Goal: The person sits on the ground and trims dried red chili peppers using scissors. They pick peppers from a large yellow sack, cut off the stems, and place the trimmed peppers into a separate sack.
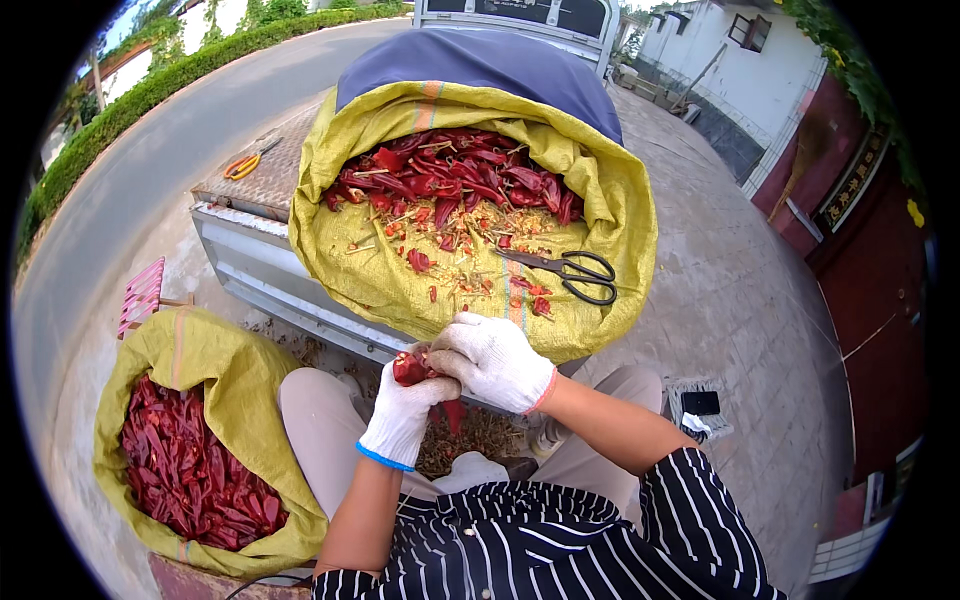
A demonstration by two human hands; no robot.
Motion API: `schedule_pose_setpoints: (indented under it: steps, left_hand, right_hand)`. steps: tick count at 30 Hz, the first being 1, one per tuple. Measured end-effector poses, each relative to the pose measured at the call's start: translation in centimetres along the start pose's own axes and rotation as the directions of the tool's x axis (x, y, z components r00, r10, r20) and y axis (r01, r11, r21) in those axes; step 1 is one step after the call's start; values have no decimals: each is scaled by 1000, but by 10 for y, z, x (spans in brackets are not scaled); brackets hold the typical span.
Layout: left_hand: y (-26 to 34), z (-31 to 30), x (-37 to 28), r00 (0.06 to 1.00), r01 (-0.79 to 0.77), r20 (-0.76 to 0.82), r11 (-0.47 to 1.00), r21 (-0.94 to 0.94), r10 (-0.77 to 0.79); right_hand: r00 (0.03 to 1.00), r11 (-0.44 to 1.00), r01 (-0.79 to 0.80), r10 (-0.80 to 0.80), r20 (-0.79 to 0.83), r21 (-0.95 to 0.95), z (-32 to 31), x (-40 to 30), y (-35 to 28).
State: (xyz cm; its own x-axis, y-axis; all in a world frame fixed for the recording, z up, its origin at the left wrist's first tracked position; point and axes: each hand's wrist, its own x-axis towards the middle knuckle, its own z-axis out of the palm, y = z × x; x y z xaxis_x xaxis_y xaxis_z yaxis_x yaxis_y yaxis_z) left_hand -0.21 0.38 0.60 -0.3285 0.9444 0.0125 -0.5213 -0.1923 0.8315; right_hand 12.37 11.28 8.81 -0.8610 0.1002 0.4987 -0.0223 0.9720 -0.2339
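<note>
My left hand (401, 420), in a white knit glove with a blue cuff, grips some dried red chili peppers (409, 369). Red pepper ends hang below that fist. Over its top, my right hand (495, 360), gloved in white with a pink cuff, pinches at the same peppers; its fingertips are partly hidden. Just beyond both hands lies an open yellow woven sack (360, 274) with a heap of dried red chilies (450, 169) at its back. Black-handled scissors (559, 271) rest on the sack among loose stems, seeds and pepper scraps (472, 232).
A second yellow woven sack (225, 352), holding red chilies (199, 465), stands at my left. The large sack rests on a metal truck bed (292, 259), where orange-handled pliers (244, 165) lie. A pink-strapped stool (142, 292) is farther left; a phone (700, 403) lies at right.
</note>
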Motion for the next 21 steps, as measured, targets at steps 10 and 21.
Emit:
schedule_pose_setpoints:
  steps: [10,21]
  left_hand:
    - [-27,-6,0,986,-23,-168,998,-60,12]
    - [-15,4,-4,993,100,-39,957,-274,-115]
  right_hand:
    - [493,-141,-627,689,531,766,22,-5,-7]
    - [915,901,-270,349,-201,339,29,-23,1]
